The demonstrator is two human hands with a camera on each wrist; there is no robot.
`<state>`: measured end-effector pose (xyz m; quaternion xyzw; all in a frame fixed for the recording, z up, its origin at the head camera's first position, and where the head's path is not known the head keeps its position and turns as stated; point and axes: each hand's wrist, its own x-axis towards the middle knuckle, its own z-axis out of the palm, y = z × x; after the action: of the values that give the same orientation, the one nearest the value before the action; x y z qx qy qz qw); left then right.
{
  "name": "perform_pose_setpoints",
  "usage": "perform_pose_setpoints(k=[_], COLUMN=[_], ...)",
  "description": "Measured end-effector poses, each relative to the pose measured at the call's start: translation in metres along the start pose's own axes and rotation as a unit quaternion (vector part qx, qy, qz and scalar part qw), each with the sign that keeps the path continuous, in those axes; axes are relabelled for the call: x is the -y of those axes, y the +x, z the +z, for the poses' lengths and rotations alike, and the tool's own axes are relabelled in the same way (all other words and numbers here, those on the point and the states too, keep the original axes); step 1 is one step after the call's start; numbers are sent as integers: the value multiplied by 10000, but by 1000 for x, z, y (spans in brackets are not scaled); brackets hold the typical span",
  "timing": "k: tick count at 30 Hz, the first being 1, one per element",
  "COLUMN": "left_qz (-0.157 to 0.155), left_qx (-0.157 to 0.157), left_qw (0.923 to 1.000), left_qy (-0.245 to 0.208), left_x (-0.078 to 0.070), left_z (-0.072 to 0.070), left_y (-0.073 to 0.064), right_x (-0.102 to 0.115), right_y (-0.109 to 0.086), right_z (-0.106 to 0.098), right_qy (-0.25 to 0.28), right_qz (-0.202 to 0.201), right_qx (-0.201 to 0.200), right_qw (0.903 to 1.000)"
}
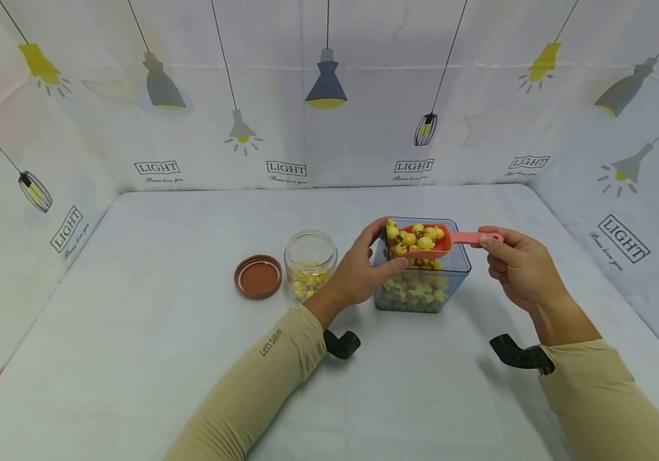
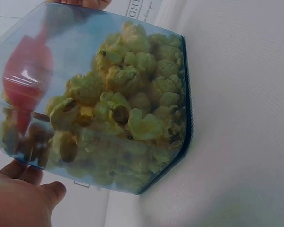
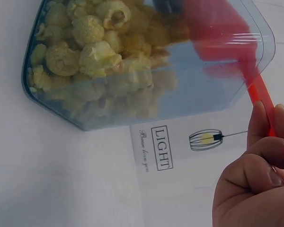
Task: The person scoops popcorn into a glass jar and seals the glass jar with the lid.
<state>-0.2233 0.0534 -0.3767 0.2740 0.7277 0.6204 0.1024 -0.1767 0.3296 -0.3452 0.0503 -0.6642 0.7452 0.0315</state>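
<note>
A clear bluish plastic container point(image 1: 457, 264) stands on the table, partly filled with yellow popcorn point(image 2: 125, 78). My left hand point(image 1: 358, 269) holds the container at its left side, thumb toward the front rim and fingers around the far side. Between thumb and fingertips, my right hand point(image 1: 522, 266) pinches the handle of a coral-red scoop point(image 1: 467, 237). The scoop's bowl, heaped with popcorn, lies level at the container's mouth, its tip near my left hand. Through the wall, the right wrist view shows the red scoop point(image 3: 222, 33) above the popcorn.
Left of the container stands an open clear jar point(image 1: 310, 253) with some popcorn at its bottom. Beside it lies a round brown lid point(image 1: 258, 278). A white cloth printed with lamps hangs behind the white table point(image 1: 133, 307).
</note>
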Motion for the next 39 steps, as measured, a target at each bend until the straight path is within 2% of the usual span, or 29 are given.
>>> perform_pose_setpoints(k=[16,26,35,39], left_qz=[-13,18,56,193], left_qx=[41,54,2,-47], left_qw=[10000,9999,9999,9996], left_qy=[2,151,153,197], left_x=[1,3,-3,-11], left_z=[0,-2,-5,-8], left_y=[0,0,-1,-2], right_x=[6,12,17,21], right_y=[-2,-1,0,1], right_z=[-5,-2,2,5], right_qy=[586,774,955,964], right_qz=[-320,-197,-454,-561], right_qx=[-27,-151,96,153], right_qw=[9978,9967,9943,9936])
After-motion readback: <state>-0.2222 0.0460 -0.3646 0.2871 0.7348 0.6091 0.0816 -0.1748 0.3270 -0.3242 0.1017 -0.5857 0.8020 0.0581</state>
